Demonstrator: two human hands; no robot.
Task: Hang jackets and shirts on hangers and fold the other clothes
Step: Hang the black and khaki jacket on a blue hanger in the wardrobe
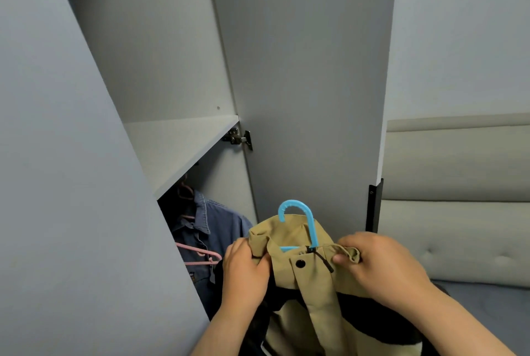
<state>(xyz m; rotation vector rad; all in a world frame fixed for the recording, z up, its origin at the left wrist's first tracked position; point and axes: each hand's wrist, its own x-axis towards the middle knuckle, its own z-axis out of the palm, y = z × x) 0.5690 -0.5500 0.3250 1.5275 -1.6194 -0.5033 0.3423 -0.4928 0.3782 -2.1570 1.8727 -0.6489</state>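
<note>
Your left hand [246, 264] and right hand [375, 264] each pinch the collar of the soft khaki fabric jacket [312, 278], draped on the blue plastic hanger [311, 221] right of the open grey wardrobe [183, 143]. It is limp and probably light; carry it by the stiff hook.

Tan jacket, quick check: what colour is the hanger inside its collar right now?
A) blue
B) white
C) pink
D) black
A: a blue hanger hook sticks up out of the tan jacket collar, which the left hand and the right hand grip on either side.
</note>
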